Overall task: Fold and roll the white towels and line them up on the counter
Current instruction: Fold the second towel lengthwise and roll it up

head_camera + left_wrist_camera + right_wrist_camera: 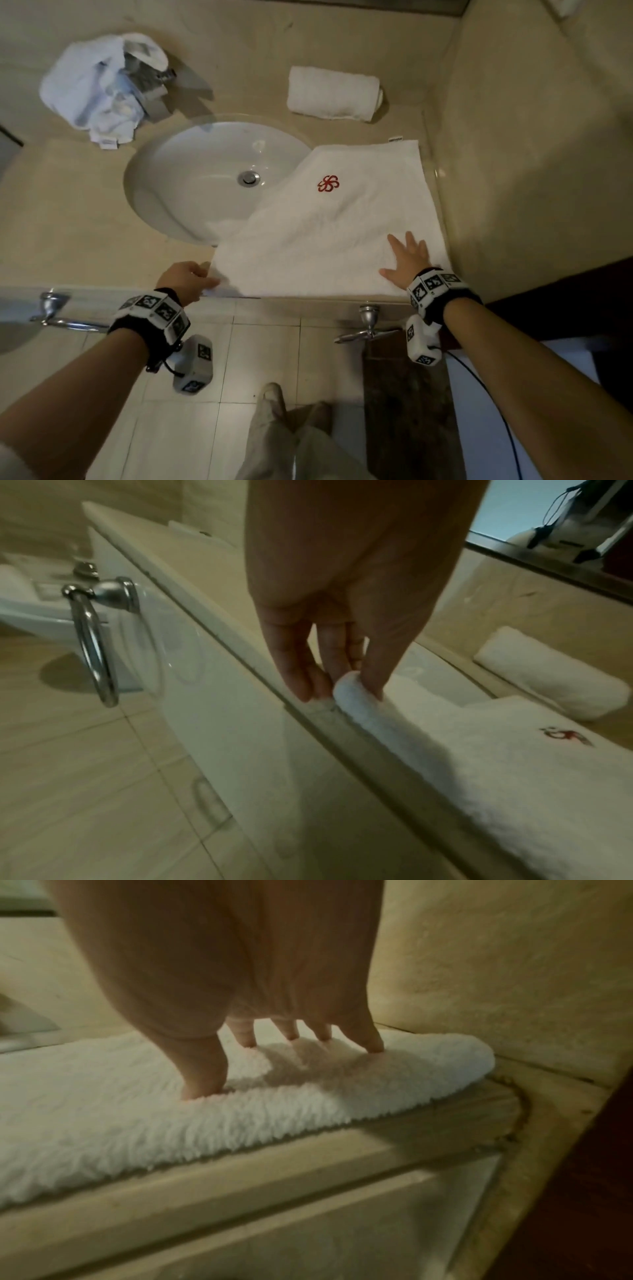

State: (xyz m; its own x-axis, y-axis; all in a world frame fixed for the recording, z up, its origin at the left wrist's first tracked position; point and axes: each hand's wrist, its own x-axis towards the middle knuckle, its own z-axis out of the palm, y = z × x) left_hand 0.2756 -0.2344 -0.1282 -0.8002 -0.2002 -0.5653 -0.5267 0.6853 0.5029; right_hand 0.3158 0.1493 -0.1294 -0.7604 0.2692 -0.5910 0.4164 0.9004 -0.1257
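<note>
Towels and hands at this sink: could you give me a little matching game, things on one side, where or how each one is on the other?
Things:
1. rolled towel
2. crumpled towel
3. flat towel
4. right hand

States:
A. heaped at the counter's far left, by the tap
B. spread flat, with a red emblem, one edge overhanging the sink
C. fingers straight, pressing down on terry
D. lying finished behind the flat one, by the back wall

Pairs: 1-D, 2-A, 3-B, 4-C

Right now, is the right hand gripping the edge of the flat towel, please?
No, the right hand lies open with straight fingers pressing on the flat towel, while the left hand pinches its near corner.
</note>
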